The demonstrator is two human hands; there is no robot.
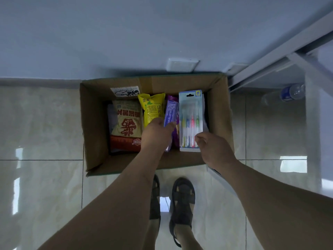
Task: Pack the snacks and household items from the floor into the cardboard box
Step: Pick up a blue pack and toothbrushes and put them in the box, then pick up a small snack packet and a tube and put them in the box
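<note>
Open cardboard box (93, 123), flaps up, is sitting on the tiled floor (45, 123) against a pale wall, directly ahead of the person's sandalled feet (182, 199). Contents, left to right: a red-and-cream snack bag (126, 123) is lying flat along the left side, partly covering a dark item beneath it; a yellow snack packet (152, 107) is leaning near the middle toward the far wall; a purple box (171, 110) is standing tilted between the yellow packet and a blister pack of toothbrushes (191, 120), which is occupying the right side with four coloured brushes showing through the clear front. A white label with black scribble (125, 91) is showing on the far inner wall. The left hand (156, 134) is reaching into the box, fingers curled round the near end of the purple box. The right hand (214, 150) is pinching the near lower corner of the toothbrush pack, fingers bent. Outside the box, a clear plastic bottle (292, 92) is lying on the floor at the right, beyond a grey frame (270, 58).
</note>
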